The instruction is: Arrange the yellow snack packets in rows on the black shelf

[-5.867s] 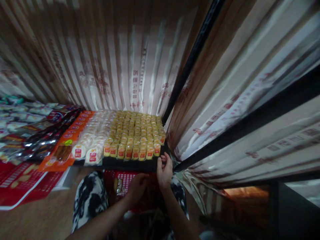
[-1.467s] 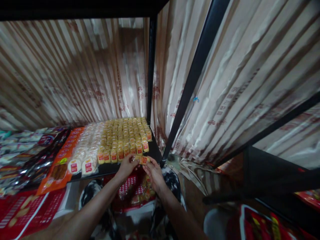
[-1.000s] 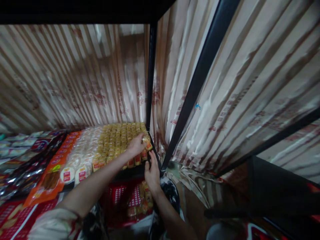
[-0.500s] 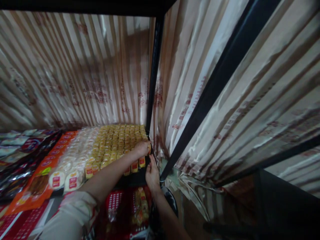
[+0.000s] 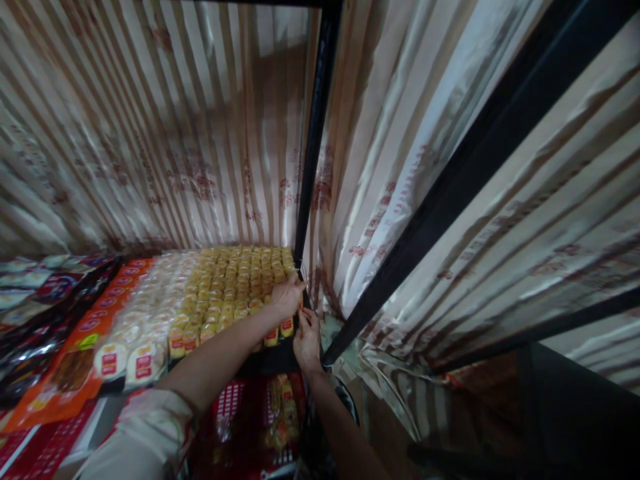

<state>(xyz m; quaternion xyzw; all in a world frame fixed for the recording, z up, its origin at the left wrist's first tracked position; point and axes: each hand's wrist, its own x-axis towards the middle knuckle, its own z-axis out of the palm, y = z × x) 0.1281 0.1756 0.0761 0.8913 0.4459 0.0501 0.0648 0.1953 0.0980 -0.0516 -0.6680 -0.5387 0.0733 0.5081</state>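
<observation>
My left hand (image 5: 288, 296) is closed around a small yellow wrapped cake (image 5: 301, 301) at the right end of the display, mostly hidden by the fingers. Just below it, my right hand (image 5: 307, 339) points upward, its fingertips pinched at the lower end of that cake. Tight rows of similar yellow wrapped cakes (image 5: 220, 287) with red labels lie beside and under my left forearm. To their left are round white wrapped cakes (image 5: 143, 364), also with red labels.
An orange snack packet (image 5: 83, 360) and dark glossy packets (image 5: 40, 340) lie farther left. Below, a red basket (image 5: 230, 400) holds more yellow packages (image 5: 283, 413). Black posts (image 5: 315, 147) and striped, printed sheeting (image 5: 200, 133) border the shelf.
My right hand has come up against the cake in my left hand, its fingers closing from a straighter pose. The camera view has tilted down slightly.
</observation>
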